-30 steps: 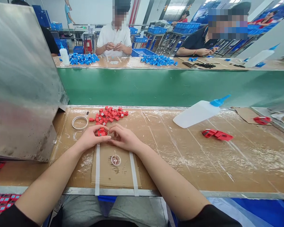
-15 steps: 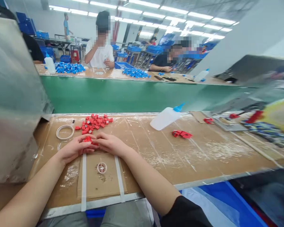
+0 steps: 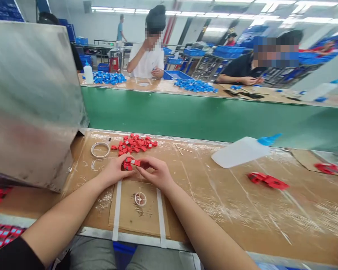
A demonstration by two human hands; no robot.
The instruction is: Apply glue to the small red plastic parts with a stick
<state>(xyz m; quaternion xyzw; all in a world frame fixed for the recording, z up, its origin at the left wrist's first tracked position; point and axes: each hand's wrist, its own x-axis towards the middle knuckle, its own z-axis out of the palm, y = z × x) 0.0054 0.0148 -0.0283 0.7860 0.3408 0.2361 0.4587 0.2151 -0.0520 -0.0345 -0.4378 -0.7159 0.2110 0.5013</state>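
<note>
above the brown cardboard-covered table, the left hand is holding small red plastic pieces and the right hand is pinching another red piece beside them, probably for keeping both steady.

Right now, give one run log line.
left hand: holding red part; right hand: touching small red piece; red pile: beyond hands; cup: on cardboard

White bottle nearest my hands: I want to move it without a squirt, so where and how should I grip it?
Probably around the middle of the white bottle, from above, with the right hand, the nearer one. It seems to lie on its side, broad body exposed; the blue nozzle is slim and tapered, so likely a poorer hold.
</note>
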